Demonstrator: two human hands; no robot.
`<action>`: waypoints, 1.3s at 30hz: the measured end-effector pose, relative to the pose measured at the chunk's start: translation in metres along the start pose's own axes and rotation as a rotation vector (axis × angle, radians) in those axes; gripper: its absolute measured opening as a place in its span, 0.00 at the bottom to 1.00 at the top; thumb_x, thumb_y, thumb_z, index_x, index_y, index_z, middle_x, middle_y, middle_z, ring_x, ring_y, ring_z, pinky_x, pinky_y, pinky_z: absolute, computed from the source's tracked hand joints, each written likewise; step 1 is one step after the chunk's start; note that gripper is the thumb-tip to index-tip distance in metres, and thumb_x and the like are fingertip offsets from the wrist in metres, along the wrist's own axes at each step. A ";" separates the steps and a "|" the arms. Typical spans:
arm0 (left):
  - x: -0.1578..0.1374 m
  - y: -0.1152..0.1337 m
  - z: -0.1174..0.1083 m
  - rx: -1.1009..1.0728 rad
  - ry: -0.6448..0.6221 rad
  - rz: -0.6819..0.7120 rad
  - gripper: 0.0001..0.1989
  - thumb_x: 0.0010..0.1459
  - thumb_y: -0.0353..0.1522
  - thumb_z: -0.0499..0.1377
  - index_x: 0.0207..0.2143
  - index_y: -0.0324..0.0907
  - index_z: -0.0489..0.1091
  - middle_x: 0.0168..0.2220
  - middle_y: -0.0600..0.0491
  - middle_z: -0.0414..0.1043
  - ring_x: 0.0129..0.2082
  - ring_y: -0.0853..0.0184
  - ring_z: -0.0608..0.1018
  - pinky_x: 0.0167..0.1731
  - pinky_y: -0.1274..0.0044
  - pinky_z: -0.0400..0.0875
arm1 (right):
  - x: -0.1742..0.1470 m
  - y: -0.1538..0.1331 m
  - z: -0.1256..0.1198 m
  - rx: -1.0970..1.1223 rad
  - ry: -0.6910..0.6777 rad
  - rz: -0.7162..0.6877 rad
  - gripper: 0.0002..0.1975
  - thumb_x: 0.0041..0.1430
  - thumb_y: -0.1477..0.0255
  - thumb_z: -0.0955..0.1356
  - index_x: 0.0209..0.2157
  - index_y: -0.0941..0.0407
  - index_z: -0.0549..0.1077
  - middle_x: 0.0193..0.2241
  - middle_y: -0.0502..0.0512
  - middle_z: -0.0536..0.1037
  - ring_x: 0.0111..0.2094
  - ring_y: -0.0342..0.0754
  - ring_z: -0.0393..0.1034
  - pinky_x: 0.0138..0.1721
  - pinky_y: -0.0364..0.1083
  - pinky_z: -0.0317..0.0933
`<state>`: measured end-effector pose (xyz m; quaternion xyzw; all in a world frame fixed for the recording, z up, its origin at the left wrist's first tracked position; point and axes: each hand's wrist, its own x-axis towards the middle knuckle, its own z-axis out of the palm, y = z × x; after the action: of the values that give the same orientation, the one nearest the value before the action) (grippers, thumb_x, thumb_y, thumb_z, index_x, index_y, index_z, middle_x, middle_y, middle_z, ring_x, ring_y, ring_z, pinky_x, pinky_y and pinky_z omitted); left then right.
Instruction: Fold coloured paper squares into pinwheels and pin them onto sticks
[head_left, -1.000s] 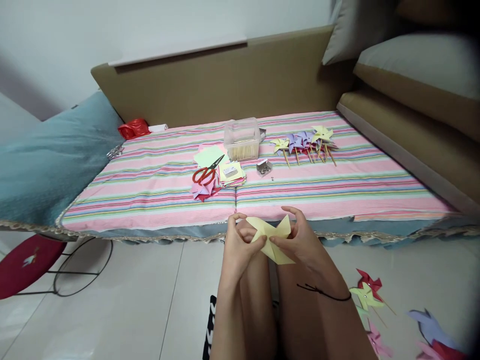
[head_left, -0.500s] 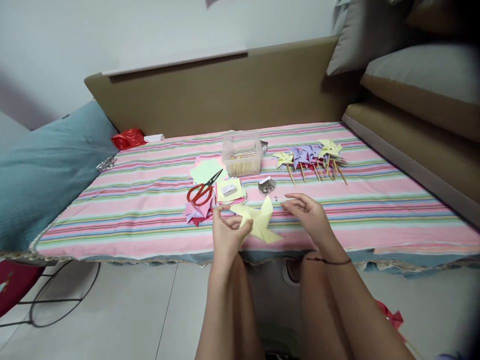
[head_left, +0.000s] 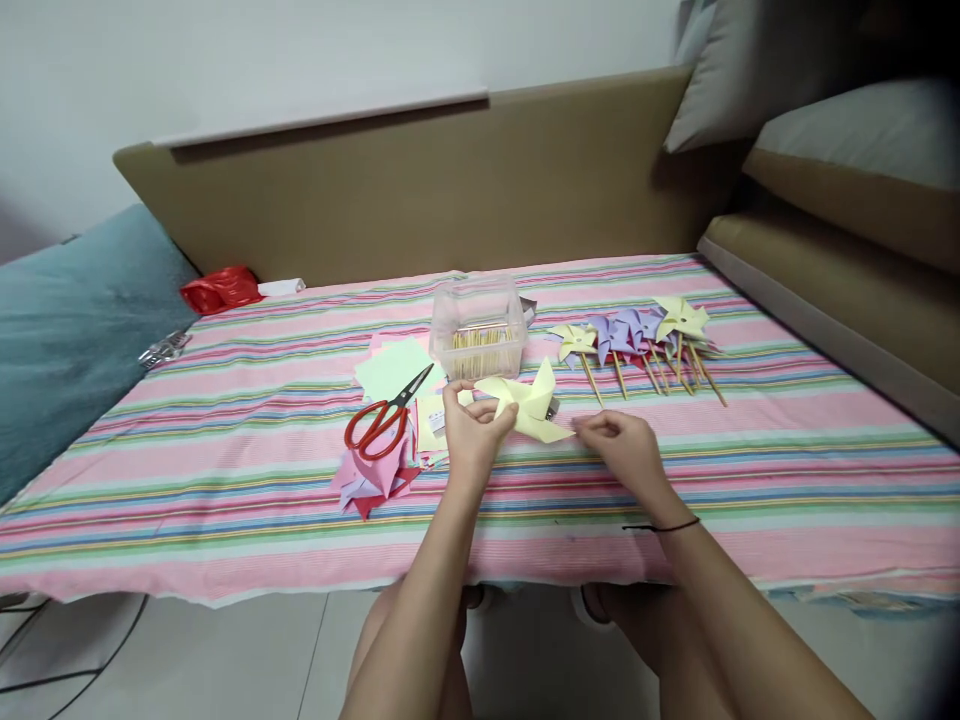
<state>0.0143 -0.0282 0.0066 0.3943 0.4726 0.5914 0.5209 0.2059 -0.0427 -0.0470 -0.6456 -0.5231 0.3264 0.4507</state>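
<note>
My left hand (head_left: 478, 425) is closed on a pale yellow paper pinwheel (head_left: 531, 405), thumb in front and fingers behind, holding it up above the striped cloth. Just right of it, my right hand (head_left: 621, 445) has its thumb and fingertips pressed together close to the pinwheel's lower right tip. Whether it pinches that tip or something tiny cannot be made out. Partly covered by the pinwheel is a small grey box (head_left: 553, 408). Red-handled scissors (head_left: 382, 420) lie left of my left hand, over paper sheets, beside a pad of yellow paper squares (head_left: 430, 428).
A clear plastic box (head_left: 476, 325) of wooden sticks stands behind my hands. Several pinwheels on sticks (head_left: 637, 335) lie to the right. Pink and purple folded paper (head_left: 367, 470) lies at left, below pale green sheets (head_left: 397, 368). A red plastic bag (head_left: 221, 290) sits farther back.
My right hand has moved in beside the pinwheel, and its spread fingers have come together. The pinwheel, still in my left hand, now covers much of the small grey box. The view has shifted.
</note>
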 end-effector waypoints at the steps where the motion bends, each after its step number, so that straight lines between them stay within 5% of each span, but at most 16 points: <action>1: 0.000 -0.002 0.000 -0.003 0.015 0.000 0.29 0.39 0.30 0.67 0.38 0.46 0.50 0.21 0.59 0.75 0.17 0.72 0.74 0.21 0.82 0.67 | 0.003 -0.007 -0.003 0.060 0.015 0.008 0.08 0.46 0.65 0.70 0.23 0.56 0.73 0.31 0.58 0.82 0.33 0.52 0.77 0.35 0.49 0.69; 4: 0.000 -0.005 -0.002 -0.008 0.061 0.002 0.28 0.41 0.30 0.67 0.38 0.46 0.50 0.21 0.61 0.74 0.14 0.74 0.72 0.20 0.83 0.66 | 0.012 -0.032 -0.008 0.355 0.073 0.010 0.11 0.43 0.64 0.74 0.24 0.57 0.72 0.28 0.57 0.81 0.32 0.50 0.76 0.37 0.49 0.70; 9: 0.003 -0.010 -0.001 -0.014 0.108 0.013 0.28 0.41 0.30 0.66 0.38 0.46 0.50 0.21 0.61 0.74 0.15 0.74 0.72 0.21 0.83 0.65 | 0.014 -0.055 -0.001 0.516 0.029 -0.004 0.18 0.45 0.65 0.75 0.36 0.52 0.68 0.21 0.47 0.78 0.24 0.44 0.73 0.30 0.44 0.70; 13: 0.004 -0.013 0.001 -0.019 0.125 0.024 0.28 0.41 0.29 0.66 0.38 0.46 0.50 0.21 0.61 0.74 0.18 0.74 0.73 0.23 0.83 0.66 | 0.006 -0.055 0.007 0.499 -0.017 0.023 0.12 0.46 0.65 0.75 0.30 0.56 0.73 0.20 0.50 0.78 0.22 0.44 0.72 0.26 0.44 0.70; 20: 0.001 -0.019 0.010 0.000 0.106 0.049 0.27 0.44 0.28 0.65 0.39 0.47 0.49 0.21 0.63 0.73 0.18 0.75 0.73 0.25 0.82 0.67 | -0.004 -0.067 0.024 0.413 -0.140 -0.173 0.05 0.48 0.69 0.74 0.28 0.54 0.78 0.24 0.50 0.79 0.26 0.46 0.73 0.29 0.46 0.71; 26: -0.002 -0.015 0.016 -0.071 0.075 0.005 0.28 0.43 0.28 0.66 0.39 0.47 0.48 0.22 0.62 0.74 0.17 0.75 0.73 0.23 0.83 0.67 | -0.003 -0.057 0.028 0.226 -0.018 -0.257 0.02 0.53 0.71 0.71 0.28 0.53 0.79 0.29 0.51 0.80 0.31 0.47 0.73 0.29 0.45 0.66; 39: -0.006 -0.011 0.015 -0.070 0.063 0.038 0.28 0.44 0.28 0.67 0.38 0.47 0.50 0.24 0.59 0.76 0.22 0.72 0.77 0.24 0.83 0.68 | -0.006 -0.057 0.035 0.226 0.072 -0.377 0.05 0.52 0.75 0.72 0.29 0.50 0.80 0.29 0.50 0.75 0.31 0.45 0.69 0.27 0.44 0.62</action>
<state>0.0325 -0.0320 -0.0003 0.3661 0.4603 0.6294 0.5078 0.1515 -0.0375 -0.0080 -0.4930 -0.5783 0.2697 0.5914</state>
